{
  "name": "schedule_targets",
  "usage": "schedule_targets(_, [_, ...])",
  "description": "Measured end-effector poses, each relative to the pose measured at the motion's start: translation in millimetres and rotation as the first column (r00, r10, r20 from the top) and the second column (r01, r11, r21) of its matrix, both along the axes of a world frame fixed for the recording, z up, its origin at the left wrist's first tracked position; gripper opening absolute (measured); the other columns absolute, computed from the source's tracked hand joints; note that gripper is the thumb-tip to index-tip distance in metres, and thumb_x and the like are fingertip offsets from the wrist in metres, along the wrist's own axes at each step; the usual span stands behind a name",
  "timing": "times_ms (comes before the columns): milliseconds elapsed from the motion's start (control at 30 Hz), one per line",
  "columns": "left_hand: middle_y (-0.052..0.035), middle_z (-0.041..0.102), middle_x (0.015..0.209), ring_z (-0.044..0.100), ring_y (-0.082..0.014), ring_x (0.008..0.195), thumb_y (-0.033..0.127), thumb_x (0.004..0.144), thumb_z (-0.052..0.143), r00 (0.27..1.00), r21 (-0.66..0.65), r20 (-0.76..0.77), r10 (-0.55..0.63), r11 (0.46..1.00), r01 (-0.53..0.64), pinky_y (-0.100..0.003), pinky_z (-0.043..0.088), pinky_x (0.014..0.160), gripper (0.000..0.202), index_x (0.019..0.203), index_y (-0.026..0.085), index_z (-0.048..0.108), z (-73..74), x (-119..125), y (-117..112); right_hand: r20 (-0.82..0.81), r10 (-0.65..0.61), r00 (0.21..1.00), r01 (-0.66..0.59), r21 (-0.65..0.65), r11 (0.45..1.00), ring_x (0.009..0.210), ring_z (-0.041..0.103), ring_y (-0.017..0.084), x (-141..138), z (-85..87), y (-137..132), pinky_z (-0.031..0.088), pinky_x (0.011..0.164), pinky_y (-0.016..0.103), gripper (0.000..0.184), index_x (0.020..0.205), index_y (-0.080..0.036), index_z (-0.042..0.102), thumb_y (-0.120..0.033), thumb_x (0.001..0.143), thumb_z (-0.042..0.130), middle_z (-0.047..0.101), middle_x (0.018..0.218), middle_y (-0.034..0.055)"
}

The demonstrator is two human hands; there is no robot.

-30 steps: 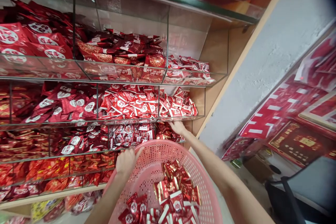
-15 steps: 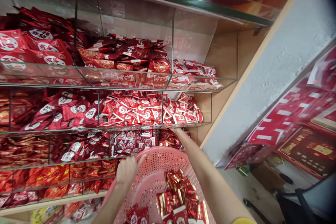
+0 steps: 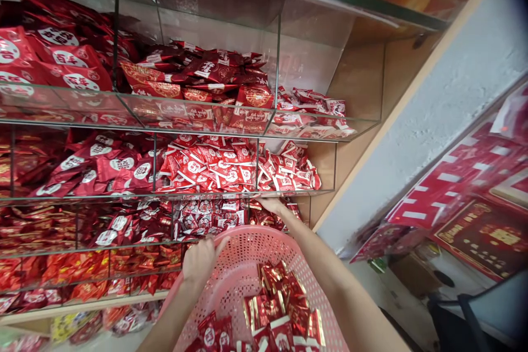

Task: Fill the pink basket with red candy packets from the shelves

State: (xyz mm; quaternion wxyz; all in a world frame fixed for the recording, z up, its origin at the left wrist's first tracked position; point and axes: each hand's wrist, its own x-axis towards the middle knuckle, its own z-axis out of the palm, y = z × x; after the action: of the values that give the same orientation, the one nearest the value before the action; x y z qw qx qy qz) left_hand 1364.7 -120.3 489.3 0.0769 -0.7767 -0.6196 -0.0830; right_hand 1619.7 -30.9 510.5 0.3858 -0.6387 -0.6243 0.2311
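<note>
My left hand (image 3: 199, 259) is closed on the left rim of a pink perforated plastic basket (image 3: 237, 247), its thumb lying along the edge. Inside the basket are gold-and-red packets (image 3: 274, 300) and smaller red packets with white print (image 3: 214, 333). Beyond the far rim, my right hand (image 3: 270, 204) reaches into the low right compartment, just under the glass shelf above it. Dark red and gold packets (image 3: 264, 219) lie beside and below that hand. Its fingertips are hidden by the shelf edge and the packets, so whether they grip anything does not show.
Glass shelves with dividers hold red packets (image 3: 212, 168) in rows. A glass front edge (image 3: 297, 193) runs close above my right hand. To the right are a wooden side panel (image 3: 358, 154), a grey wall (image 3: 433, 126), hanging red packages (image 3: 445, 181) and a black chair part (image 3: 457, 319).
My right hand has shifted slightly left along the low compartment. My left hand and the basket have hardly moved. The view has tilted a little.
</note>
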Motion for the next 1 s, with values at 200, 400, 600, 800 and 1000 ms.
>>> schedule_targets(200, [-0.0178,0.062,0.069,0.060,-0.0270,0.066,0.060,0.079,0.014,0.999,-0.027,0.044,0.029,0.999,-0.028,-0.030,0.036,0.053,0.071,0.085,0.008,0.061,1.2,1,-1,0.180,0.018,0.984,-0.022,0.018,1.000,0.114,0.040,0.028,0,-4.5,-29,0.014,0.099,0.049,0.042,0.105,-0.027,0.056,-0.052,0.072,0.052,0.056,0.113,0.0040])
schedule_targets(400, [-0.0174,0.063,0.068,0.061,-0.0283,0.066,0.059,0.080,0.015,1.000,-0.003,0.009,-0.006,1.000,0.006,-0.030,0.037,0.053,0.068,0.087,0.008,0.060,1.8,0,-3,0.338,0.050,0.940,-0.094,0.114,0.989,0.118,0.036,0.022,-1,-6.8,-54,0.016,0.098,0.046,0.049,0.119,-0.028,0.043,-0.049,0.076,0.048,0.047,0.125,0.0045])
schedule_targets(600, [-0.0167,0.062,0.066,0.061,-0.0273,0.064,0.060,0.079,0.013,1.000,-0.010,0.023,-0.002,1.000,0.002,-0.030,0.038,0.052,0.070,0.083,0.008,0.061,2.9,0,-3,0.171,0.008,0.985,-0.039,0.180,0.983,0.108,0.046,0.021,-2,-13.8,-52,0.030,0.094,0.038,0.054,0.115,-0.022,0.048,-0.044,0.067,0.060,0.054,0.115,0.0065])
schedule_targets(800, [-0.0166,0.063,0.067,0.061,-0.0273,0.066,0.061,0.079,0.013,1.000,0.008,0.001,-0.002,1.000,0.002,-0.030,0.038,0.053,0.072,0.085,0.008,0.061,2.9,0,-3,-0.101,-0.057,0.993,0.074,0.174,0.982,0.097,0.055,0.020,-2,-15.0,-38,0.039,0.088,0.036,0.035,0.103,-0.019,0.057,-0.041,0.078,0.047,0.061,0.106,0.0061])
schedule_targets(1000, [-0.0170,0.063,0.067,0.061,-0.0280,0.065,0.060,0.079,0.012,1.000,0.026,-0.022,-0.008,1.000,0.009,-0.031,0.040,0.052,0.070,0.083,0.009,0.060,2.3,0,-3,-0.140,-0.106,0.984,0.127,0.145,0.981,0.090,0.058,0.019,7,-11.9,-33,0.044,0.080,0.033,0.047,0.102,-0.011,0.058,-0.042,0.084,0.028,0.065,0.098,0.0102])
